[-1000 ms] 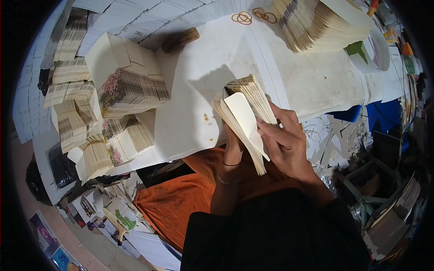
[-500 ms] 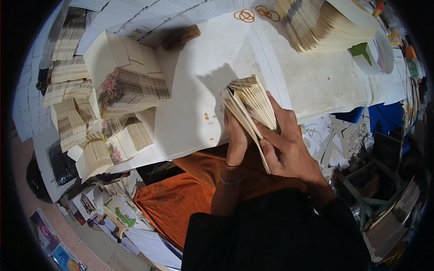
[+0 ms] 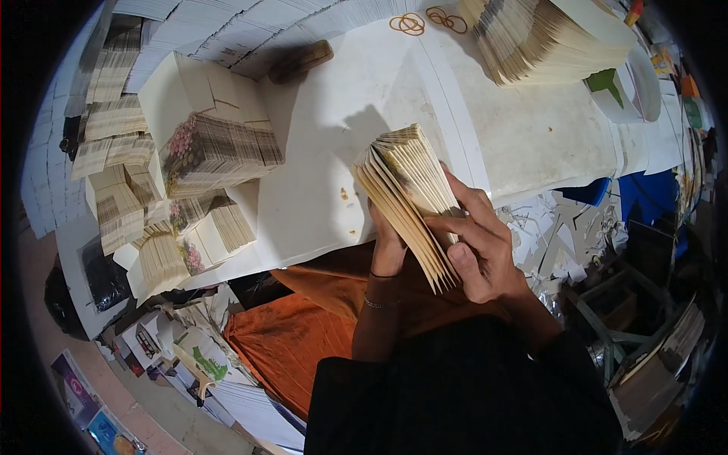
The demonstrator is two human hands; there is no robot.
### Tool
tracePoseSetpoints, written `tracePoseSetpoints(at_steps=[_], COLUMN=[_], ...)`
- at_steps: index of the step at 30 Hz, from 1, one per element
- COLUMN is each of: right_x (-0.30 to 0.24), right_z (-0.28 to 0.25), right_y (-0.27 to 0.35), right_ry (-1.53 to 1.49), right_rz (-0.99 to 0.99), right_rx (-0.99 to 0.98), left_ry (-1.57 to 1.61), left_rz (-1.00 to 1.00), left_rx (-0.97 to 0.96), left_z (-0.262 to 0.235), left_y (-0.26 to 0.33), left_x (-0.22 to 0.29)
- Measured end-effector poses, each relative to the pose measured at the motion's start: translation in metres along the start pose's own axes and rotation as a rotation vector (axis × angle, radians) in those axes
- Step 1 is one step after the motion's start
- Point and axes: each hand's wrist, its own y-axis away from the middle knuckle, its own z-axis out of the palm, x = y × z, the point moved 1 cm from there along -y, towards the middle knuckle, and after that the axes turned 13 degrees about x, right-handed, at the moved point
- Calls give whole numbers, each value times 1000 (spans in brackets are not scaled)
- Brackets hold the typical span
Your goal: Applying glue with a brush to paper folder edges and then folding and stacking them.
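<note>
A thick bundle of folded cream papers [image 3: 413, 197] is held above the table's front edge, fanned so that its folded edges spread apart. My left hand [image 3: 387, 246] grips it from the left and below; most of its fingers are hidden behind the bundle. My right hand [image 3: 489, 258] wraps the right side, with the thumb near the lower edges and the index finger reaching across into the gap between two parts of the bundle. A dark printed patch shows inside that gap.
Stacks of flower-printed folded papers [image 3: 224, 155] stand on the left of the white table [image 3: 311, 178]. A wooden block [image 3: 301, 62] and rubber bands [image 3: 407, 24] lie at the back. A large fanned paper pile [image 3: 538, 42] is at the far right; paper scraps [image 3: 542, 231] lie below the edge.
More papers have come over to the left part of the bundle, which is now thicker and fanned. My right thumb has lifted away from the paper edge, and the left hand sits slightly lower.
</note>
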Motion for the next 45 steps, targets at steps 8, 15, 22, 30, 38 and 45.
tracePoseSetpoints(at_steps=[8,15,22,30,38,45], right_x=[4,4,-10,16,-2,6], right_z=[3,12,1,6,-1,5], right_y=[7,12,-4,5,-6,4], right_ry=[47,273,125,204,92,214], right_rz=[77,11,145,-62,55,-35], right_rx=[39,82,-111,-90,-107,15], left_ry=[46,87,135,190,233,-9], left_rz=[-5,-7,-4,-4,3,112], left_rx=[5,15,38,57,82,133], left_z=[-7,9,11,8,12,17], left_y=[11,0,2,6,13,16], left_x=[3,2,8,15,22,32])
